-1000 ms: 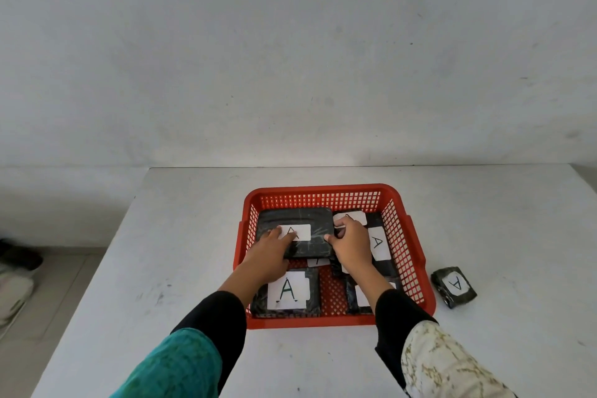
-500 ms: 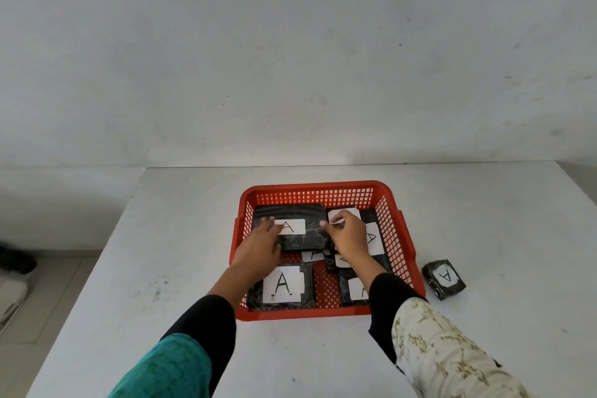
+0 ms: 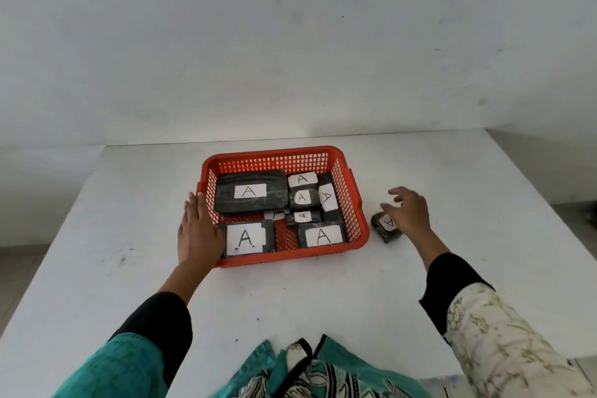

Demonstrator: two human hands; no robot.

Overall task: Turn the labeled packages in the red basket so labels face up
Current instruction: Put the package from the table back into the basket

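The red basket (image 3: 284,203) stands on the white bench (image 3: 323,294), near its far edge, and the packages lie inside it on the bottom. Every package that shows has its white label with the letter A turned upward. The large package (image 3: 250,194) fills the far left corner, and two more flat ones, the near left package (image 3: 247,237) and the near right package (image 3: 323,235), lie along the near wall. Smaller ones are crowded at the far right, partly one over another, so it is not possible to say whether any label is hidden under them.

The left hand (image 3: 197,233) lies flat and released against the left wall of the basket, fingers straight, holding nothing. It probably rests there to keep the light basket from sliding.

The right hand (image 3: 408,212) is outside the basket, above the small package (image 3: 386,228) that lies alone on the bench just beside the right wall. Its fingers are spread and curved over this package, but they do not close on it, so the hand is not grasping yet. The label of this one already faces up too. It seems that the work in the basket is almost finished and that the person wants to take the stray package, perhaps to put it with the others.
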